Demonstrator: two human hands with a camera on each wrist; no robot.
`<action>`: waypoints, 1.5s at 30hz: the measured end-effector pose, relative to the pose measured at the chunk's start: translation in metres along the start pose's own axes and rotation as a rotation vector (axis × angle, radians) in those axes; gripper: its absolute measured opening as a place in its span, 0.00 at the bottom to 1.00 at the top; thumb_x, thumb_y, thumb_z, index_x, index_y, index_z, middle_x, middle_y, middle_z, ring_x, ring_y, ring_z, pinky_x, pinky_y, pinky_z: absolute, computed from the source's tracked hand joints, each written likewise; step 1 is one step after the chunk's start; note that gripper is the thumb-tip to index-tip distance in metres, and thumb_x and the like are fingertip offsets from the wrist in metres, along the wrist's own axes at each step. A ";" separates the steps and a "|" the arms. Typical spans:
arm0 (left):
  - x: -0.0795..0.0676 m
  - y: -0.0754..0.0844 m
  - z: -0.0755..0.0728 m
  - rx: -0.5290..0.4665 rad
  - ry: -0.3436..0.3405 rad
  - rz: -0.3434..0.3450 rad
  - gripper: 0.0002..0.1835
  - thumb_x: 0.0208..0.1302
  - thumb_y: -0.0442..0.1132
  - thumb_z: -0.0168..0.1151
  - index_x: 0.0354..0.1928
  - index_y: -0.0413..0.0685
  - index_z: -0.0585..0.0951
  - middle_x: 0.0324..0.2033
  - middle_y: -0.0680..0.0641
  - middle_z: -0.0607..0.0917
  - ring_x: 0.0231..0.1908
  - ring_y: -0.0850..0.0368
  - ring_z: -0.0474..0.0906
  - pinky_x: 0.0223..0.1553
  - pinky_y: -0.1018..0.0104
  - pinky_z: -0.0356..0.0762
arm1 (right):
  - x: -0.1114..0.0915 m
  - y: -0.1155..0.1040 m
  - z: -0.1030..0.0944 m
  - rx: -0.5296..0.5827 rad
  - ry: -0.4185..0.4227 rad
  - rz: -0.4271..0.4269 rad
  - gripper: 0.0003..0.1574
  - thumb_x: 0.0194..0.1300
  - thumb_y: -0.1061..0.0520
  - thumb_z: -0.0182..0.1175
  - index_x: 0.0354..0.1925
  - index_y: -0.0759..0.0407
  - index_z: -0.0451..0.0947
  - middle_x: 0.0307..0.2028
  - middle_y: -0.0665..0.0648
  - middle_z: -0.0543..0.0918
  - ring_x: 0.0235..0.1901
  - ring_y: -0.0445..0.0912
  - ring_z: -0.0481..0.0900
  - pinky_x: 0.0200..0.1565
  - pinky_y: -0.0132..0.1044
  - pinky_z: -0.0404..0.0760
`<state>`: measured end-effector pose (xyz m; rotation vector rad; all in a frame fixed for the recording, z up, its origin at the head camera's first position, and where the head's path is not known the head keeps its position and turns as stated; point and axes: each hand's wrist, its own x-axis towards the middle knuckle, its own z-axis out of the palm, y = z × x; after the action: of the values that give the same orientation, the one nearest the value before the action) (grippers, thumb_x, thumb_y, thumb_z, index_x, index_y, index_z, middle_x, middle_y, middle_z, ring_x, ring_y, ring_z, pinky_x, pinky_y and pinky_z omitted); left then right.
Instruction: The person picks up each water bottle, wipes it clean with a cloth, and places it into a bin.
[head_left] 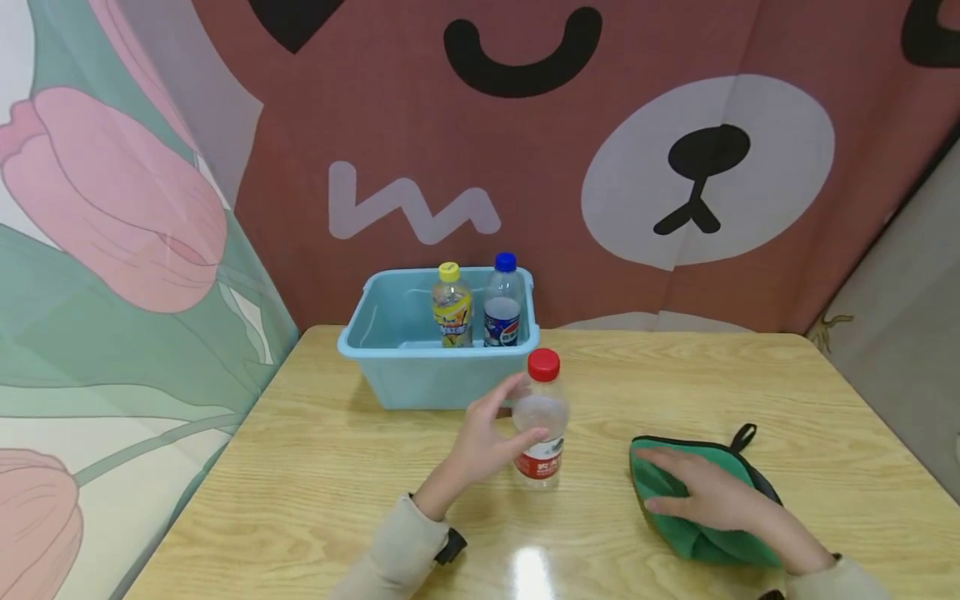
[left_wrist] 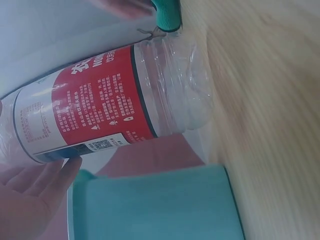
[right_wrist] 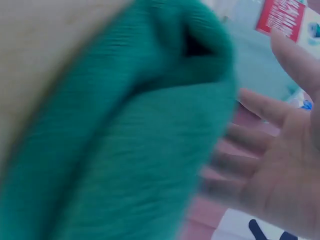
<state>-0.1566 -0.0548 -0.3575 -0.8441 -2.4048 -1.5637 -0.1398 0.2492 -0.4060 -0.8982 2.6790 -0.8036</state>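
Green cloth (head_left: 701, 533) lies at the near right of the wooden table (head_left: 315, 467); right hand (head_left: 708, 496) rests flat on it, fingers straight. Left hand (head_left: 487, 437) curls thumb and fingers around a clear red-capped bottle (head_left: 542, 417), upright at table centre. Just behind stands a light blue bin (head_left: 397, 371) holding a yellow-capped bottle (head_left: 452, 307) and a blue-capped bottle (head_left: 503, 302), both upright.

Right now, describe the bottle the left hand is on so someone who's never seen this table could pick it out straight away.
Start at the light blue bin at the back of the wooden table; two bottles stand inside it. Just in front of the bin, on the tabletop, stands a clear bottle with the left hand around it. It alone has a red cap and red label; the bin's bottles have yellow and blue caps.
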 end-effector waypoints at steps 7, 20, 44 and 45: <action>-0.013 -0.004 -0.017 0.017 0.036 0.033 0.33 0.51 0.31 0.67 0.59 0.30 0.66 0.51 0.36 0.76 0.50 0.47 0.73 0.44 0.62 0.77 | 0.031 -0.025 -0.017 0.261 0.096 0.062 0.39 0.64 0.48 0.55 0.65 0.66 0.55 0.55 0.70 0.70 0.51 0.63 0.71 0.44 0.50 0.76; -0.026 -0.009 -0.041 0.024 0.115 0.131 0.32 0.47 0.26 0.68 0.56 0.26 0.67 0.46 0.33 0.77 0.45 0.42 0.74 0.41 0.56 0.79 | 0.096 -0.042 -0.030 0.591 0.134 0.172 0.45 0.66 0.49 0.53 0.70 0.63 0.42 0.53 0.71 0.71 0.47 0.57 0.76 0.42 0.44 0.79; -0.020 -0.032 -0.088 0.117 0.230 0.296 0.36 0.54 0.51 0.65 0.58 0.34 0.67 0.49 0.37 0.77 0.45 0.45 0.76 0.36 0.59 0.81 | 0.180 -0.062 -0.018 0.862 0.234 0.264 0.36 0.71 0.48 0.43 0.69 0.62 0.46 0.47 0.74 0.75 0.35 0.50 0.82 0.37 0.41 0.81; -0.019 -0.031 -0.091 0.131 0.239 0.306 0.37 0.54 0.55 0.62 0.58 0.33 0.68 0.48 0.37 0.77 0.44 0.45 0.76 0.36 0.59 0.81 | 0.180 -0.062 -0.018 0.865 0.238 0.261 0.35 0.71 0.48 0.42 0.69 0.63 0.47 0.46 0.73 0.75 0.34 0.49 0.82 0.37 0.40 0.81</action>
<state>-0.1727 -0.1515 -0.3493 -0.8928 -2.0708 -1.2968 -0.2585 0.1058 -0.3600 -0.2405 2.1470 -1.8504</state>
